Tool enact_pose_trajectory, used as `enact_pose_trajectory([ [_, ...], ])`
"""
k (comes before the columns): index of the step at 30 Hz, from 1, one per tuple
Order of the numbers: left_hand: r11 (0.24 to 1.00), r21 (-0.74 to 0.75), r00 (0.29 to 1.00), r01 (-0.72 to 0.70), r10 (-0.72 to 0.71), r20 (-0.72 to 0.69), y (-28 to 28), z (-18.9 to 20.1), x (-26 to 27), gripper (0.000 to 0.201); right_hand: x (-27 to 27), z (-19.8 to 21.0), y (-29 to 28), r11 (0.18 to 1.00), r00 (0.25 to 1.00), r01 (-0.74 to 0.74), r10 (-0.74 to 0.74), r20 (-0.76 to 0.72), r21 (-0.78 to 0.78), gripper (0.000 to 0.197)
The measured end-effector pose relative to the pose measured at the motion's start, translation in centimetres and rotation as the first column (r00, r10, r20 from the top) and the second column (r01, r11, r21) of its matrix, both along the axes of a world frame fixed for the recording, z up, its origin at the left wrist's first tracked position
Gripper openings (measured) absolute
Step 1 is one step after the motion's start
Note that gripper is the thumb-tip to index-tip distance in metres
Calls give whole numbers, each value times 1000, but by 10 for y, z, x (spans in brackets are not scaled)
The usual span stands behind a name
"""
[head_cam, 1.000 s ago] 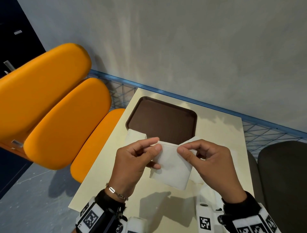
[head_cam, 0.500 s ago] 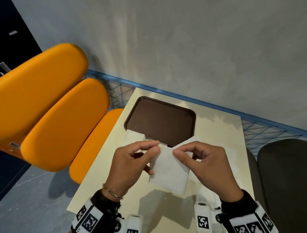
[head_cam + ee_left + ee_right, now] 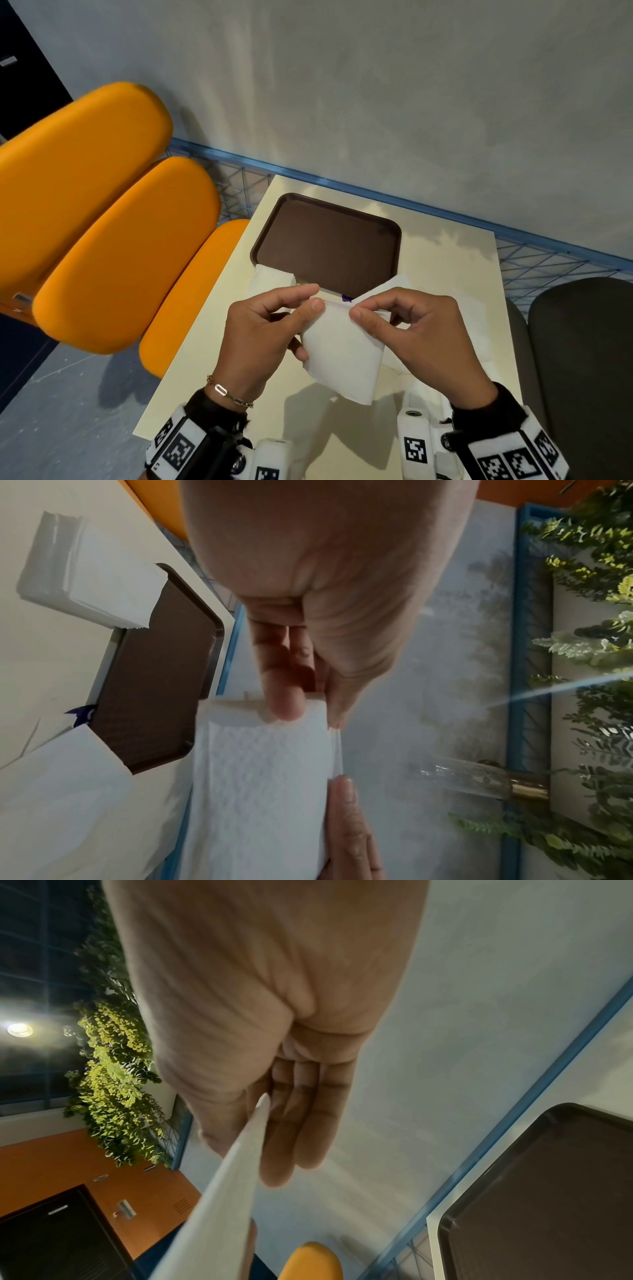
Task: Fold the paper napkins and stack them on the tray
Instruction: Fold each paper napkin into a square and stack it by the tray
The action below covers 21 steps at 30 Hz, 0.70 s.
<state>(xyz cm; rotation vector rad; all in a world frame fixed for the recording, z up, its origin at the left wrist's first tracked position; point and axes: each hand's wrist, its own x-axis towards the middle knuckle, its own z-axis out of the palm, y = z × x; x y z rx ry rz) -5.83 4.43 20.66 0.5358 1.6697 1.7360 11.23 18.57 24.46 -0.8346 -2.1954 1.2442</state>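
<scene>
Head view shows both hands, left hand [image 3: 270,329] and right hand [image 3: 416,329], pinching one half-folded napkin [image 3: 342,356] above the desk [image 3: 445,274], while the tray [image 3: 329,243] holds none yet.

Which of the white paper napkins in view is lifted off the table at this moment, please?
The napkin pinched at its top edge between the left hand and right hand. The stack by the tray's near-left corner and the sheets under the right hand lie flat.

Dim, soft shadows (lens flare); edge distortion
</scene>
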Motion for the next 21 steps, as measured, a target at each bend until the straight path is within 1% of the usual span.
enact_pose_trajectory([
  [2, 1000, 1, 1000, 19, -19, 22, 0, 0, -1, 30, 0, 0, 1, 1000, 1000, 2, -2, -6, -9, 5],
  [4, 999, -5, 999, 38, -38, 22, 1, -1, -2, 32, 0, -2, 2, 1000, 1000, 4, -4, -9, -6, 6],
  [9, 998, -10, 997, 63, -62, 51, 1, -7, -6, 23, 0, -4, 3, 998, 999, 28, -31, -45, -56, 8],
  [12, 997, -16, 996, 78, -77, 48, 2, -11, -7, 11, 0, -7, 5, 989, 997, 61, -67, -44, -134, 10],
  [15, 998, -15, 997, 68, -67, 47, 2, -14, -7, 12, 1, -10, 9, 969, 998, 54, -61, -25, -239, 17],
  [18, 999, 2, 998, 44, -44, 33, 3, -14, -6, 18, 2, -11, 11, 944, 998, 47, -60, -30, -327, 23],
  [21, 999, 28, 999, 26, -27, 21, 5, -14, -4, 33, 1, -14, 12, 924, 995, 70, -90, -37, -376, 29],
])
